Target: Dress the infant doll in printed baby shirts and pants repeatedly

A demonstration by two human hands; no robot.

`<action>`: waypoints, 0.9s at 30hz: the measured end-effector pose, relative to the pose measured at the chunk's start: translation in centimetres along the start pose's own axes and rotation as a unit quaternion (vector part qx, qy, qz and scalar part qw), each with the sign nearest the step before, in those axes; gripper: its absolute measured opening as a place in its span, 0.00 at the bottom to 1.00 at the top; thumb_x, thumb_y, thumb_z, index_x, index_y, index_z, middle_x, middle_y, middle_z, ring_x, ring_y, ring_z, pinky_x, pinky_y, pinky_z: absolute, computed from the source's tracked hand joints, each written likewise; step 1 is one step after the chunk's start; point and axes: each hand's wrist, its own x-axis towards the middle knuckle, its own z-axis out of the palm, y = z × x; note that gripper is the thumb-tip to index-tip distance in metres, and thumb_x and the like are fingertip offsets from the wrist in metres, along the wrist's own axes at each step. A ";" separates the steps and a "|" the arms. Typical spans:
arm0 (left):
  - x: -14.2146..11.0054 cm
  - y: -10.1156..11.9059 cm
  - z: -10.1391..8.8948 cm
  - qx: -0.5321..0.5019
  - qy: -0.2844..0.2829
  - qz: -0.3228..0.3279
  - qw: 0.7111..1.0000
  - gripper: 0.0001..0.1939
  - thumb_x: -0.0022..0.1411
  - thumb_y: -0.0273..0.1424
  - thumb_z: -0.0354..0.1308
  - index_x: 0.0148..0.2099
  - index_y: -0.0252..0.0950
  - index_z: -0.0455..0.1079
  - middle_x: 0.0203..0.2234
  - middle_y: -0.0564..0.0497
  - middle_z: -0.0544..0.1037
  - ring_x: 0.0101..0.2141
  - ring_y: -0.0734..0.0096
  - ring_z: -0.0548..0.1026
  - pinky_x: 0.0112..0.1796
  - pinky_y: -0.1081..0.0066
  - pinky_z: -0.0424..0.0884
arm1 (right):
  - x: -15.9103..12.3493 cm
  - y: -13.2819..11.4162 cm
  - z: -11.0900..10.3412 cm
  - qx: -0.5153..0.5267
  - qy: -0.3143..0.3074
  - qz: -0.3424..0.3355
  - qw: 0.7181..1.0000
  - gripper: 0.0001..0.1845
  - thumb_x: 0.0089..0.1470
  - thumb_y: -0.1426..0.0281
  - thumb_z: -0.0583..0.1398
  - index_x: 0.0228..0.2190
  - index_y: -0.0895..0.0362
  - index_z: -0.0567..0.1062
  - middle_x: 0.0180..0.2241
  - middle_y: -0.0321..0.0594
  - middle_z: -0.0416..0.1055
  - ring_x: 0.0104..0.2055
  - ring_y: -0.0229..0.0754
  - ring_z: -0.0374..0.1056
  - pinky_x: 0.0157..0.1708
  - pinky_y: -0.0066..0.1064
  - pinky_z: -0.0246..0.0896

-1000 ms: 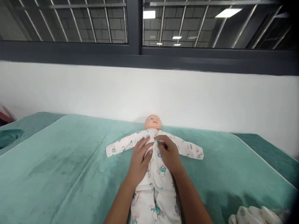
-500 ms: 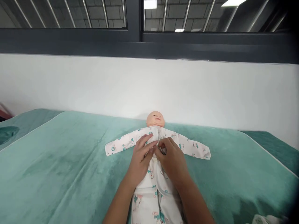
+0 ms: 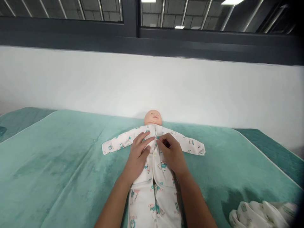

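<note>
A baby doll lies on its back, head against the wall, dressed in a white printed baby top with both sleeves spread out. Matching printed trousers reach down toward me. Across one side of the chest rests my left hand, its fingers stretched out and spread over the fabric. My right hand pinches the top's front edge near the upper chest, thumb and forefinger together. The fingers partly cover the front opening, so I cannot make out any fastener there.
Green plush covering spreads under the doll. A crumpled white printed cloth lies at the lower right. Behind the doll rises a white wall, with a dark-framed window above it.
My view has shifted a little, bringing more of the crumpled cloth into sight. My right fingertips have drawn slightly away from my left hand's fingers, still at the top's front.
</note>
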 end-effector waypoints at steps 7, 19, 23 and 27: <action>0.2 -0.3 0.1 0.027 -0.004 0.015 1.000 0.20 0.70 0.32 0.43 0.61 0.51 0.64 0.64 0.57 0.58 0.66 0.65 0.48 0.64 0.55 0.49 | 0.0 -0.3 -0.2 -0.015 -0.027 -0.019 0.999 0.10 0.59 0.66 0.55 0.27 0.54 0.69 0.28 0.34 0.64 0.30 0.37 0.58 0.31 0.30 0.55; 0.2 -0.2 -0.1 -0.001 0.004 0.005 1.000 0.18 0.69 0.33 0.46 0.58 0.50 0.67 0.64 0.55 0.59 0.65 0.64 0.52 0.64 0.57 0.51 | 0.0 0.1 -0.3 0.052 -0.044 -0.027 0.997 0.05 0.57 0.69 0.56 0.29 0.54 0.70 0.37 0.38 0.72 0.39 0.40 0.66 0.38 0.31 0.59; 0.2 -0.2 -0.1 -0.018 0.018 0.002 1.000 0.16 0.69 0.33 0.48 0.55 0.48 0.69 0.63 0.54 0.59 0.64 0.63 0.54 0.63 0.58 0.53 | 0.0 0.1 -0.5 0.041 -0.036 -0.026 0.998 0.06 0.57 0.69 0.56 0.28 0.55 0.70 0.36 0.37 0.71 0.38 0.39 0.65 0.38 0.30 0.58; 0.2 -0.3 0.0 -0.014 0.017 0.007 1.000 0.16 0.68 0.33 0.48 0.55 0.49 0.69 0.63 0.54 0.59 0.64 0.62 0.54 0.63 0.57 0.52 | 0.0 0.0 -0.7 0.030 -0.037 -0.017 0.999 0.06 0.56 0.68 0.57 0.28 0.55 0.70 0.35 0.37 0.72 0.37 0.39 0.65 0.38 0.31 0.58</action>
